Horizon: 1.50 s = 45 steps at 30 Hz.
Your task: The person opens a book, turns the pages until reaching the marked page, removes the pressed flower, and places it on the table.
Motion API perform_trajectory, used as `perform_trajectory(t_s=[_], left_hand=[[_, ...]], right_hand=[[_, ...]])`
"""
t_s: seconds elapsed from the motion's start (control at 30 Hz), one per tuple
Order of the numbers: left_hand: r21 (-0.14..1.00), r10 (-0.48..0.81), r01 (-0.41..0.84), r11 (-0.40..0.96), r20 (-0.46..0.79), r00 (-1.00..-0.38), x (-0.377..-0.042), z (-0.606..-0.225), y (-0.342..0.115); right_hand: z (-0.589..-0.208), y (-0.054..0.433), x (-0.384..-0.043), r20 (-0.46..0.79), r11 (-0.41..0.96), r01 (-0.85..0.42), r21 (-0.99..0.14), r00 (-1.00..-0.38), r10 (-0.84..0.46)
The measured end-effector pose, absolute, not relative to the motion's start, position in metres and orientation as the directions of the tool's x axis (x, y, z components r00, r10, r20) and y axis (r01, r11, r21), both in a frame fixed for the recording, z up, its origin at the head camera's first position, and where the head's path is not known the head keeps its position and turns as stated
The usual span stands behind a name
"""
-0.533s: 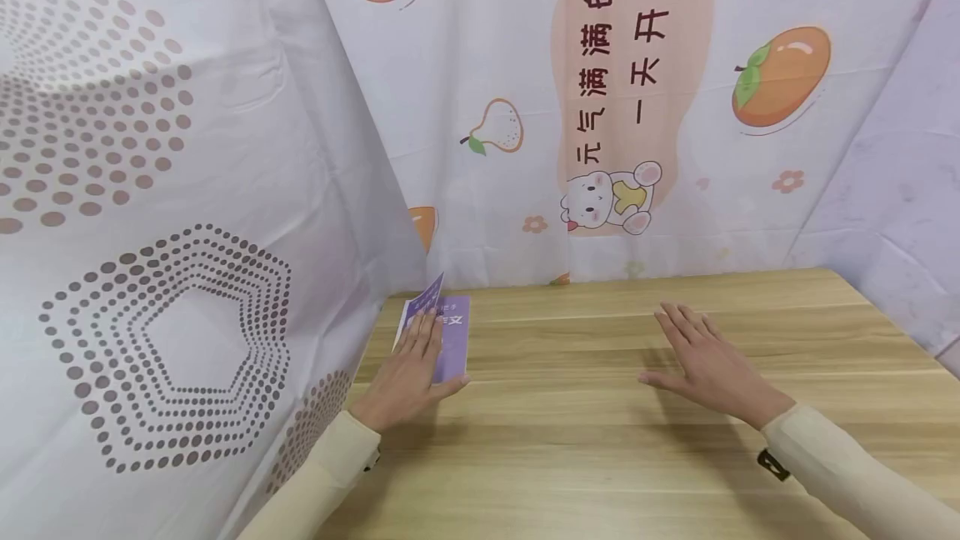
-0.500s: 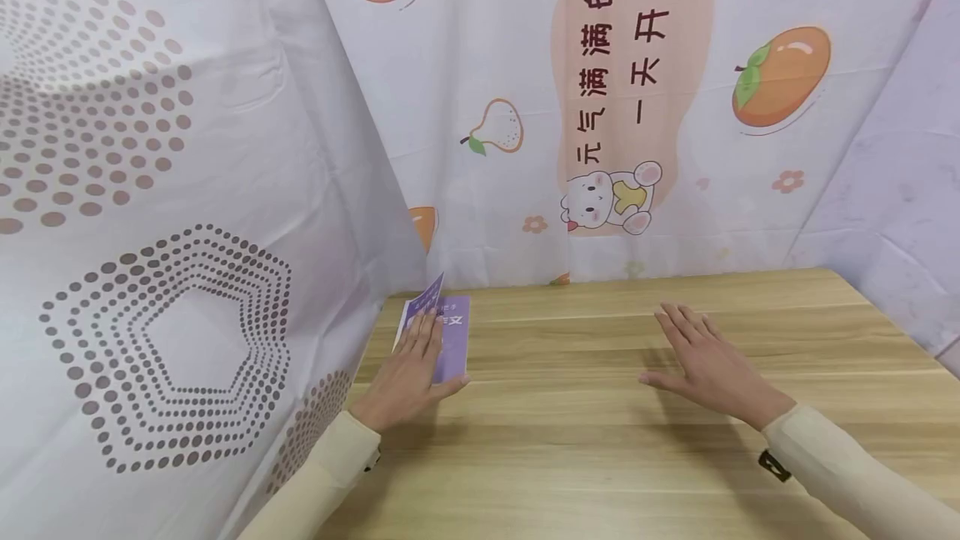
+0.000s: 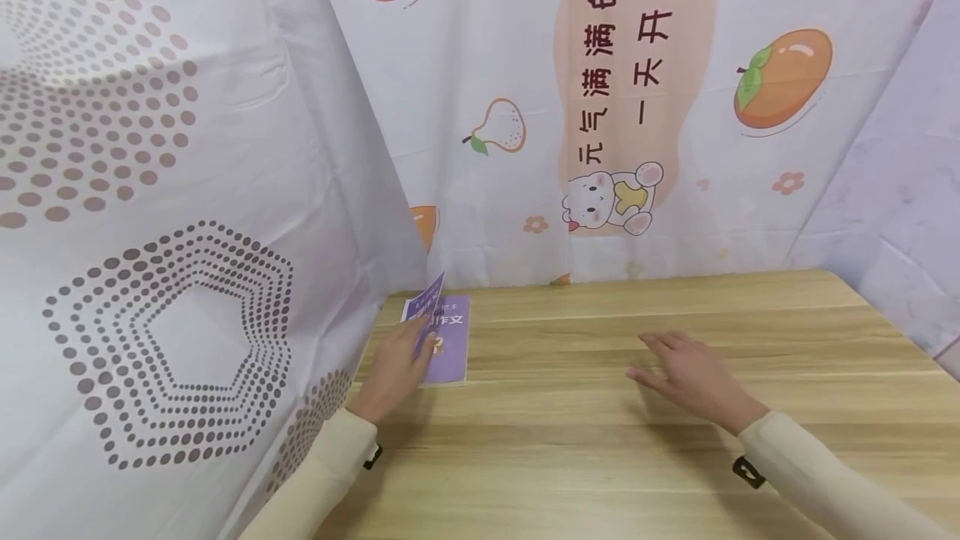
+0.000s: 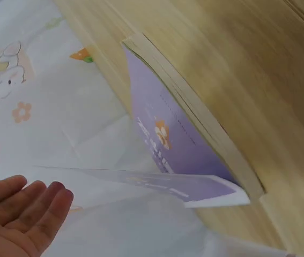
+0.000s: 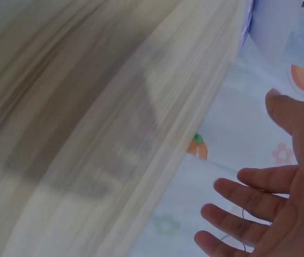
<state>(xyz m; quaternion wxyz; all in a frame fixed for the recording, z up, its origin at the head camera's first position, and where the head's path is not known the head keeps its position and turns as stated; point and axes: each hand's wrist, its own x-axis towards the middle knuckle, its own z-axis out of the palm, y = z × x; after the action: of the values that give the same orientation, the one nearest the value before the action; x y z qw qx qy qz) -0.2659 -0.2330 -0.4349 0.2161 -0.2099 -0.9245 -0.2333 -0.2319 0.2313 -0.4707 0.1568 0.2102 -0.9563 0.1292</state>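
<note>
A purple book (image 3: 452,348) with white lettering lies on the table at the far left. From its left side a thin purple leaf (image 4: 200,187) with white edging stands raised, tilted up. My left hand (image 3: 393,369) is over the book's left part, beside the raised leaf, and overlaps both in the head view. In the left wrist view the fingers (image 4: 50,219) are loosely bent, with nothing between them and the thumb. To the right my right hand (image 3: 693,377) hovers over the wood, its fingers relaxed and spread and the thumb apart, holding nothing; its shadow falls below.
The wood-grain table (image 3: 555,432) ends at the back against a printed curtain (image 3: 487,215) with fruit and lettering. A dotted white cloth (image 3: 202,340) hangs close along the left side, right by the book. Pale cloth (image 3: 900,215) closes off the right.
My left hand has drawn back and left and turned, with the thumb lifted inward, showing more of the book cover. My right hand has moved slightly left and its fingers have bent a little.
</note>
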Motion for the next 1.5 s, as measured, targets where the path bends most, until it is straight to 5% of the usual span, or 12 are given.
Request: perform_trajectory(t_s=[0.37,0.67,1.5], left_hand=[[0.594,0.114,0.329,0.734,0.371,-0.922,-0.286,-0.446,-0.25],[0.637,0.102,0.197,0.745,0.184,-0.978,-0.293,-0.459,-0.254],[0.403,0.02,0.057,0.913,0.094,-0.995,-0.307,-0.49,-0.269]], right_hand=[[-0.479,0.186,-0.239,0.286,0.852,-0.428,-0.301,-0.893,-0.347],[-0.483,0.143,-0.247,0.216,0.81,-0.411,-0.419,-0.911,-0.35],[-0.496,0.021,-0.279,0.159,0.748,-0.472,-0.468,-0.877,-0.454]])
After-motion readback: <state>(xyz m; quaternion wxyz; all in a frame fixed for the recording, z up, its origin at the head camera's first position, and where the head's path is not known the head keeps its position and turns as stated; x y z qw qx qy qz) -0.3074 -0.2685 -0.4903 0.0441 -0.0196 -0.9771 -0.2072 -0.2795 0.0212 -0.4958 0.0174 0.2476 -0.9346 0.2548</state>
